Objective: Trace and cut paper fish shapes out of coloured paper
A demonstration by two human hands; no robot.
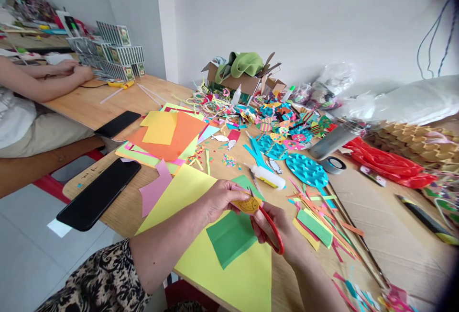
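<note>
My left hand (220,200) pinches a small orange-yellow paper piece (248,205) with dark drawn markings. In my right hand (274,226) are red-handled scissors (275,241), their blades up against that paper. Both hands are close together, above a large yellow sheet (247,281) and a green paper piece (233,238). A glue bottle (267,177) lies just beyond them. Blue textured ovals (307,169) and strips of coloured paper (315,227) are to the right.
Two black phones (100,192) lie at the left, near orange paper (172,135). A metal bottle (335,140), red plastic (387,161) and a cutter (428,218) are at the right. Another person's hands (77,69) rest near stacked card boxes (118,56).
</note>
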